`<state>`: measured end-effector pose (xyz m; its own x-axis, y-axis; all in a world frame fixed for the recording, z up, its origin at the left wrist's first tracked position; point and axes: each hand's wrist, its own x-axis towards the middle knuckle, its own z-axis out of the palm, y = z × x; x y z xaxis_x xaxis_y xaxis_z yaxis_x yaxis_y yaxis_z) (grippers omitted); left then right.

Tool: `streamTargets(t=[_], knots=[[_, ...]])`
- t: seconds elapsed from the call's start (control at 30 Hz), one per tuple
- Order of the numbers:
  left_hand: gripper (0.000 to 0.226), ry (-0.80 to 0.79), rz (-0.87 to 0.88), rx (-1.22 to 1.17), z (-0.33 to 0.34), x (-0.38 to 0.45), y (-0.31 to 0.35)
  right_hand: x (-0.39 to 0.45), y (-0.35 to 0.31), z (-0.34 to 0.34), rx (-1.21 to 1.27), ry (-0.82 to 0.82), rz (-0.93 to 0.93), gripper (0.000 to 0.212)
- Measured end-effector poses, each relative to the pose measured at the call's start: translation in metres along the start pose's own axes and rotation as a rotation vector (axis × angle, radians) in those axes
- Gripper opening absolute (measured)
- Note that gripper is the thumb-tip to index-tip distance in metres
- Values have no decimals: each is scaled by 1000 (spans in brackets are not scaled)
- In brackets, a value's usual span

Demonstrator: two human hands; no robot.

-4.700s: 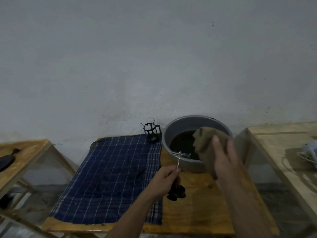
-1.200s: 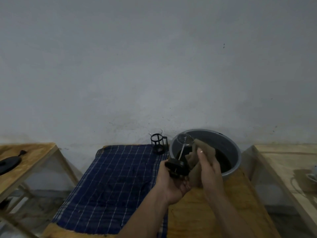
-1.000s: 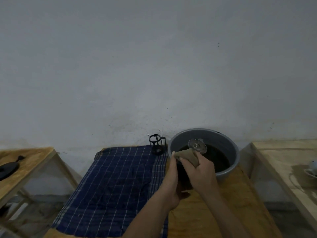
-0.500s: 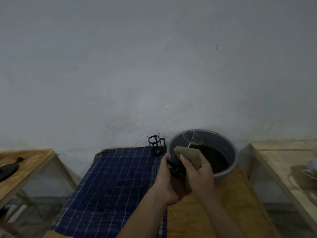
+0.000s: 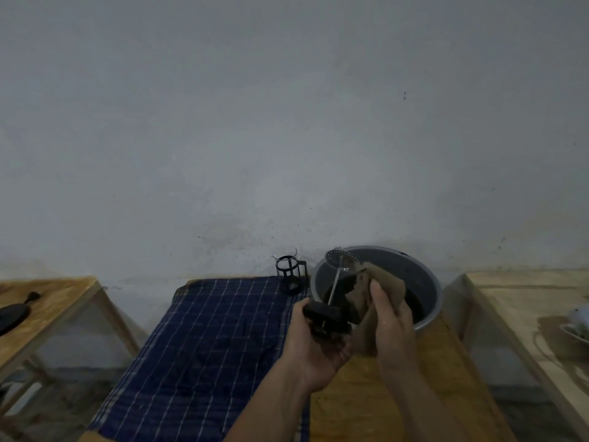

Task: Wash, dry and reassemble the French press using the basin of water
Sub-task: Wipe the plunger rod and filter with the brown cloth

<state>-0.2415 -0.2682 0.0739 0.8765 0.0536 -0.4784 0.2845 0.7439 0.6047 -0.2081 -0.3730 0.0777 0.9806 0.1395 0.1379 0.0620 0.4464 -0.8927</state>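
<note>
I'm in a plain, makeshift room, more home workspace than kitchen: a bare, stained grey wall point(image 5: 287, 122), three rough wooden tables point(image 5: 398, 393), a blue checked cloth point(image 5: 216, 339) spread on the middle one, and a basin point(image 5: 427, 285) of dark water instead of a sink.

A blue checked cloth point(image 5: 204, 352) covers the wooden table point(image 5: 382, 409) left of the hands. A dark flat object point(image 5: 12, 315) lies on a side table point(image 5: 47, 311) far to their left.

We see only two forearms, both bare from the frame's lower edge to the wrist, with no sleeve showing. The left hand point(image 5: 314, 341) and the right hand point(image 5: 391, 327) are bare too, ungloved, nails short.
</note>
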Motion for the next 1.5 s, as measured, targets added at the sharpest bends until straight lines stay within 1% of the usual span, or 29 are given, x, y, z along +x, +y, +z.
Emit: streamTargets(t=[0.07, 0.1, 0.17, 0.23, 0.3, 0.37, 0.43, 0.47, 0.53, 0.57, 0.6, 0.63, 0.7, 0.73, 0.77, 0.83, 0.9, 0.97, 1.0, 1.03, 1.07, 1.13, 1.17, 1.2, 1.23, 1.3, 1.37, 1.43, 1.5], knots=[[61, -4, -17, 1, 1, -1, -1, -8, 4, 2, -246, -167, -135, 12], [64, -7, -28, 10, 2, -2, -3, -9, 10, 2, -384, -212, -193, 14], [69, 18, -9, 117, 5, -2, -7, -6, 14, 3, -520, -173, -236, 17], [63, 85, 89, 340, 7, 2, -15, 0, 12, 0, -529, -120, -229, 16], [56, 188, 218, 480, 7, 6, -22, 3, 9, 0, -494, -107, -197, 12], [49, 185, 259, 454, 8, 6, -24, 2, 12, 3, -305, -44, -88, 11], [43, 119, 184, 300, 8, 4, -20, 3, 13, 7, -92, 36, 141, 9], [43, 93, 127, 233, 6, 3, -17, 4, 12, 6, 11, 57, 235, 15], [48, 53, 21, 129, -1, 4, -13, 6, 10, 1, 185, 79, 299, 26], [52, 23, -19, 97, -4, 4, -11, 4, 9, -1, 201, 79, 271, 24], [55, -12, -43, 78, -4, 2, -9, 2, 9, -2, 116, 56, 189, 16], [57, -36, -49, 89, -5, 1, -9, -4, 7, -1, -51, -6, 80, 9], [61, -5, -50, 128, -3, 0, -11, -9, 14, 0, -384, -146, -99, 15], [62, 23, -30, 180, -3, 1, -14, -8, 19, -2, -477, -169, -129, 17], [63, 44, 12, 262, -4, 5, -18, -8, 19, -1, -505, -155, -141, 16], [59, 96, 85, 358, -4, 7, -25, -4, 19, -2, -460, -98, -94, 11], [51, 135, 108, 359, -4, 9, -29, -1, 20, -1, -248, -16, 73, 6], [50, 152, 40, 296, -4, 7, -28, -3, 22, 2, -44, 31, 277, 5], [52, 147, -9, 236, -6, 6, -26, -5, 24, 2, -1, 36, 303, 5], [55, 132, -55, 170, -9, 6, -24, -6, 26, 2, 2, 35, 278, 8], [58, 120, -94, 105, -12, 4, -22, -7, 29, 0, -47, 10, 204, 10], [65, 116, -134, 51, -19, 3, -20, -13, 31, -3, -309, -140, 9, 14], [68, 131, -141, 61, -23, 4, -21, -15, 35, -3, -441, -203, -50, 15], [69, 148, -142, 81, -24, 2, -23, -17, 39, -3, -504, -233, -67, 15], [67, 154, -137, 113, -25, 2, -26, -17, 43, -4, -512, -232, -59, 14], [60, 168, -130, 136, -26, -3, -30, -17, 50, -3, -457, -190, 1, 9], [55, 167, -130, 103, -29, -6, -33, -16, 58, -3, -311, -112, 133, 8], [58, 230, -127, 84, -42, -5, -32, -19, 61, -4, -153, -2, 238, 9], [65, 341, -120, 40, -59, -4, -25, -20, 65, -13, -76, 112, 263, 7]])
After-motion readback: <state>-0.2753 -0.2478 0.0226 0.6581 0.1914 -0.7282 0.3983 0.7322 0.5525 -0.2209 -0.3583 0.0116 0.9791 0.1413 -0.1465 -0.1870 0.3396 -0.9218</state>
